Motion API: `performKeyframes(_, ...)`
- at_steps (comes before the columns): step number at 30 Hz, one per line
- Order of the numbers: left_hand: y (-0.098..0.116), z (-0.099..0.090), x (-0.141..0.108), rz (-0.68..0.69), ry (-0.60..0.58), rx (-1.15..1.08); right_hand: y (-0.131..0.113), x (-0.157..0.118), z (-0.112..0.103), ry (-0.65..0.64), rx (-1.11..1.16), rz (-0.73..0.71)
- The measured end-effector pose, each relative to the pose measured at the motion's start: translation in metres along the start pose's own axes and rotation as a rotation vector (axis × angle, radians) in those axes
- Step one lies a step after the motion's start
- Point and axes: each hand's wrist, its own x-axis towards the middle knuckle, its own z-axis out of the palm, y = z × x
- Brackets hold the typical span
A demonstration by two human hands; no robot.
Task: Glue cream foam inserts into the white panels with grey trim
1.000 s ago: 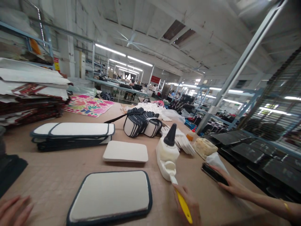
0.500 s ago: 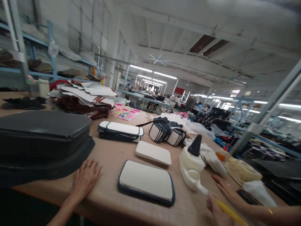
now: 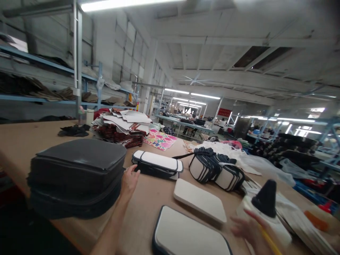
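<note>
My left hand (image 3: 129, 180) is stretched forward, with its fingers apart at the left end of a bundle of white panels with dark edging (image 3: 156, 161). Whether the fingertips press on the bundle I cannot tell. To its left is a tall stack of dark padded pieces (image 3: 79, 156). My right hand (image 3: 251, 228), blurred by motion, is closed around a brush with a yellow handle (image 3: 269, 241). A cream pad (image 3: 199, 200) and a cream panel on a dark-edged piece (image 3: 190, 233) lie between my hands. Behind my right hand stands a white container with a black cone top (image 3: 265, 200).
Bundled white and black pieces (image 3: 215, 168) stand further back. White sheets with reddish-brown layers (image 3: 123, 125) are piled at the back left beside floral fabric (image 3: 160, 139). Pale flat pieces (image 3: 300, 219) lie at right. Shelves (image 3: 47, 99) line the left wall.
My left hand has left the tabletop by the dark stack and reached forward to the white bundle. My right hand has moved the brush away from the white container. The view has swung left.
</note>
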Motion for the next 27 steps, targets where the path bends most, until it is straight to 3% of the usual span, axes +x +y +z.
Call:
performKeyframes(2, 0.011, 0.015, 0.042, 0.004, 0.015, -0.011, -0.022, 0.029, 0.064, -0.212, -0.016, -0.112)
performKeyframes(5, 0.018, 0.042, 0.095, 0.012, -0.007, 0.004, -0.043, 0.080, 0.154, -0.363, -0.361, -0.254)
performKeyframes(8, 0.012, 0.065, 0.125, -0.042, -0.069, 0.058, -0.031, 0.127, 0.227, -0.365, -0.499, -0.232)
performKeyframes(12, 0.003, 0.086, 0.138, -0.131, -0.119, 0.112, 0.007, 0.165, 0.290, -0.324, -0.657, -0.156)
performKeyframes(16, 0.002, 0.093, 0.142, -0.146, -0.128, 0.059, 0.023, 0.171, 0.319, -0.292, -0.790, -0.106)
performKeyframes(20, 0.007, 0.088, 0.150, -0.234, -0.098, -0.080, 0.017, 0.165, 0.330, -0.291, -0.767, -0.067)
performKeyframes(23, 0.018, 0.074, 0.152, -0.275, -0.082, -0.259, 0.005, 0.165, 0.326, -0.277, -0.644, -0.055)
performKeyframes(27, 0.045, 0.032, 0.139, -0.136, -0.142, -0.572, -0.022, 0.169, 0.293, -0.208, -0.440, -0.093)
